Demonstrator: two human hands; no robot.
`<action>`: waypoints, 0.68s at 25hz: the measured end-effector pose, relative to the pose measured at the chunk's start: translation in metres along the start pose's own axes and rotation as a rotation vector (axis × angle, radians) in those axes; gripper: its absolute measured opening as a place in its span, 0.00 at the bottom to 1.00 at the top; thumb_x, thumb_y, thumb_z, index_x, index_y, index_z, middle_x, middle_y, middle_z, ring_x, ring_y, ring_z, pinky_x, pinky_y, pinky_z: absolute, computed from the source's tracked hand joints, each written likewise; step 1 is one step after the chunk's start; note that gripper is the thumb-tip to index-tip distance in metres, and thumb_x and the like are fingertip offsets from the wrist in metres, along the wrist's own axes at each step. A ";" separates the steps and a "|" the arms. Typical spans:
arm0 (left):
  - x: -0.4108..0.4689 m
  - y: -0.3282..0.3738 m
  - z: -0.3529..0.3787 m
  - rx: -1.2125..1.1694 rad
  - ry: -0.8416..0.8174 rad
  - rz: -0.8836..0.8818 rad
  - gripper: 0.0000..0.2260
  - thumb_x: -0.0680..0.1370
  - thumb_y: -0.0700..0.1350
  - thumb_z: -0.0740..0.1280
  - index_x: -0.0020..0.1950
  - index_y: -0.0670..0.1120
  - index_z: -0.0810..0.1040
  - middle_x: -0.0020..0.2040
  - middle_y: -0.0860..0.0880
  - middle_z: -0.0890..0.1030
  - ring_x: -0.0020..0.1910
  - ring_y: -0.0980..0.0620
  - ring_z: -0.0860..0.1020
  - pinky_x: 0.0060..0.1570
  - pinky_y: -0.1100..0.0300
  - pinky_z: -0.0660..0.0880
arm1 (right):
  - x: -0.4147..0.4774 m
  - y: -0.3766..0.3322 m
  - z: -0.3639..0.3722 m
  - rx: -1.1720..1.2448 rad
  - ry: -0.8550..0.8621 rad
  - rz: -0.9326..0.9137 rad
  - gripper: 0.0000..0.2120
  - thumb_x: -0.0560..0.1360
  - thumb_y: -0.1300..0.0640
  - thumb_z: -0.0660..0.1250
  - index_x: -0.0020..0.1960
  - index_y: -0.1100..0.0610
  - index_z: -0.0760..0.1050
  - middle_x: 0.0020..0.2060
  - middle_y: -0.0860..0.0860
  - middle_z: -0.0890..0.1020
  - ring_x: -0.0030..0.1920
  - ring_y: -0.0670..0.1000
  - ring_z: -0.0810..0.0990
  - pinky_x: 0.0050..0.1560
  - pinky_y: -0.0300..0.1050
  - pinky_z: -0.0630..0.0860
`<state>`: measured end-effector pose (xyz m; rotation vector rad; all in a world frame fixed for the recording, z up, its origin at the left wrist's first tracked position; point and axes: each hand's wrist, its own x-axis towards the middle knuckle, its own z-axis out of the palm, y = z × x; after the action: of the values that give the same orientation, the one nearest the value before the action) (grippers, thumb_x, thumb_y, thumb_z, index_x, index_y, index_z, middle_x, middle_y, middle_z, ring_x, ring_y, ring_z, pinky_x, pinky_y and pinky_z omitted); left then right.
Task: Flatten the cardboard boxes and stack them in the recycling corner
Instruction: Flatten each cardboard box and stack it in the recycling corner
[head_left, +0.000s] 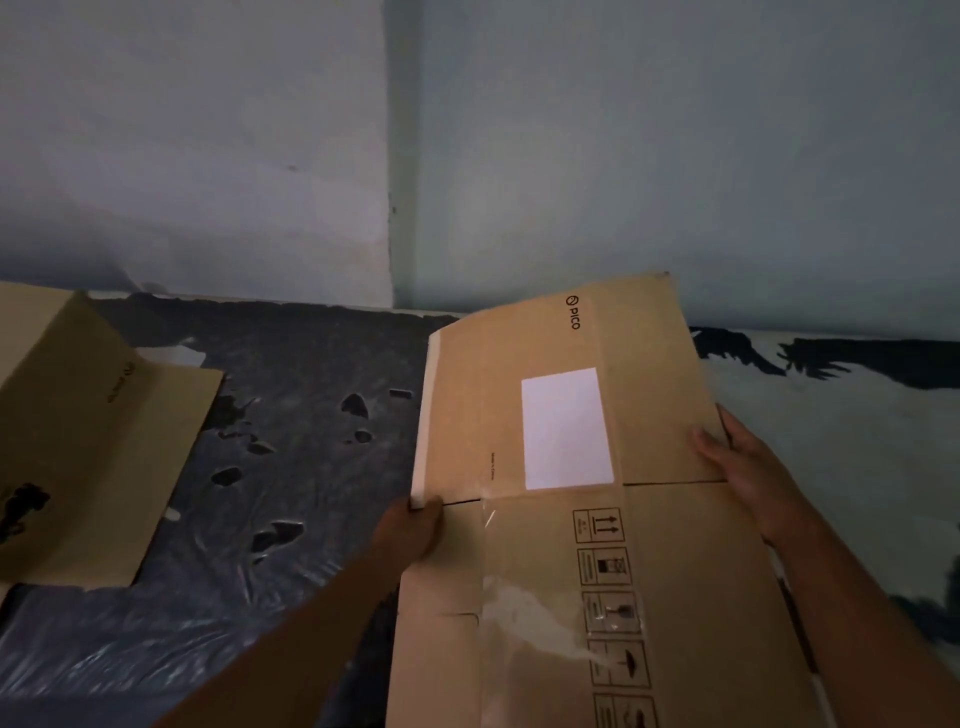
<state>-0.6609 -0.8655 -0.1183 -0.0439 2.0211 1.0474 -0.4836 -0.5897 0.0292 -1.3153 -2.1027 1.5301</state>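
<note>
Setting: bare, dim room corner, a storage or utility space. Pale painted walls (208, 156) meet beyond the fingers (427, 512) of the left hand (413, 527). Left of them, torn dark plastic sheeting (291, 467) covers the floor; brown cardboard (93, 441) lies farther left.

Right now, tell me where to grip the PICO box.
Take the PICO box by its side edges at the flap crease, one hand from each side, as the left hand and right hand do: it is wide, flat and likely folds there.
</note>
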 end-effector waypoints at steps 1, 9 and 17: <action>0.003 0.002 0.009 0.010 -0.019 -0.008 0.24 0.80 0.53 0.60 0.70 0.39 0.68 0.60 0.42 0.75 0.57 0.44 0.75 0.57 0.56 0.71 | 0.002 0.008 -0.008 0.011 0.007 0.024 0.17 0.80 0.54 0.62 0.67 0.43 0.68 0.47 0.39 0.79 0.39 0.37 0.81 0.33 0.31 0.75; 0.013 0.018 0.054 0.014 -0.121 -0.067 0.24 0.78 0.51 0.65 0.70 0.40 0.69 0.58 0.46 0.76 0.54 0.46 0.76 0.52 0.54 0.75 | 0.009 0.070 -0.055 -0.031 0.087 0.098 0.19 0.79 0.52 0.63 0.70 0.46 0.69 0.50 0.42 0.80 0.48 0.43 0.79 0.42 0.41 0.74; 0.022 0.015 0.063 0.055 -0.130 -0.018 0.20 0.81 0.49 0.60 0.71 0.42 0.69 0.65 0.42 0.75 0.62 0.42 0.75 0.63 0.46 0.73 | 0.018 0.115 -0.033 -0.281 0.116 0.036 0.21 0.81 0.54 0.60 0.73 0.53 0.66 0.64 0.54 0.77 0.63 0.56 0.75 0.65 0.56 0.71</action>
<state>-0.6386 -0.8053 -0.1428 0.0344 1.9272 0.9582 -0.4130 -0.5483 -0.0601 -1.5004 -2.2921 1.1696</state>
